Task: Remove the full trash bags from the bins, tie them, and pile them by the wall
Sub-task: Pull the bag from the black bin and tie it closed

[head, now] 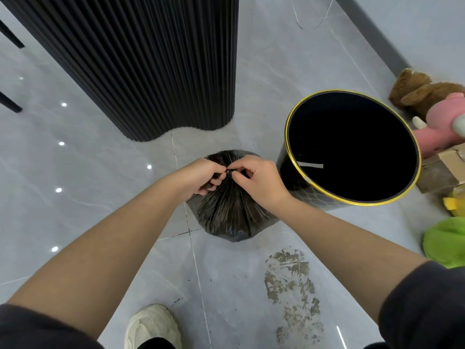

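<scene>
Grey glossy tiles make up the floor, with a patch of dried brownish stain near its lower middle and one pale shoe at the bottom edge. Black ribbed panelling rises from the floor at the upper left and ends in a rounded foot just beyond the bag. To the right stands a black bin with a gold rim, upright, its inside dark and holding no bag; a pale strip sticks to its inner wall. Past the bin, along the right edge by the wall, lie a brown plush toy, a pink plush toy, a cardboard box, something yellow and a green heap. A thin wire curls on the floor at the top.

Nothing stands between the person and the trash bag, which sits on the floor in the middle, just left of the bin and close to touching it. Its plastic is gathered into pleats that run up to a neck at the top. Both hands meet at that neck: the left hand has its fingers curled round the gathered plastic, and the right hand pinches it from the other side, fingertips almost touching the left. Whether a knot is formed cannot be told.
</scene>
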### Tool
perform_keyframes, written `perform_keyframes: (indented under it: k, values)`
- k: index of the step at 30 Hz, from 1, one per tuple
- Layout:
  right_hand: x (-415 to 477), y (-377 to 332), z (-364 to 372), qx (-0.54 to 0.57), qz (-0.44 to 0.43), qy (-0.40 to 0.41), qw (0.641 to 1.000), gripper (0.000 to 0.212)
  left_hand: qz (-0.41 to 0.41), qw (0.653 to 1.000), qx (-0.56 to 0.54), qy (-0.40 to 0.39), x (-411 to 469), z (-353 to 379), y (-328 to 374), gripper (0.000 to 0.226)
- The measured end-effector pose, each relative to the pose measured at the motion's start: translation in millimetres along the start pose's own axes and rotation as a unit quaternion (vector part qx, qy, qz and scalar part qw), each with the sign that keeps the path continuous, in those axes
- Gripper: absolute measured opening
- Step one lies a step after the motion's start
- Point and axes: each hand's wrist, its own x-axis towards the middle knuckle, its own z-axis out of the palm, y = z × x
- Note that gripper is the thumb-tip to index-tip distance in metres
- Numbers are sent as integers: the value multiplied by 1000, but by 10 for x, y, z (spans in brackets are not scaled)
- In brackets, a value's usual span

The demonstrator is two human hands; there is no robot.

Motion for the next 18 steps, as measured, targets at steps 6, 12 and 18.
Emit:
perform_keyframes:
  k: [6, 12, 18]
  values:
    - [61, 10, 82, 36, 93, 37, 994, 9, 217, 907, 71, 354, -39, 127, -274, 9]
    - [84, -47, 156, 72, 156, 70, 983, 10, 302, 883, 143, 331, -37, 345, -456, 8]
    - [65, -90, 209, 113, 201, 93, 969, 8, 284, 894, 115, 326, 60, 316, -369, 12]
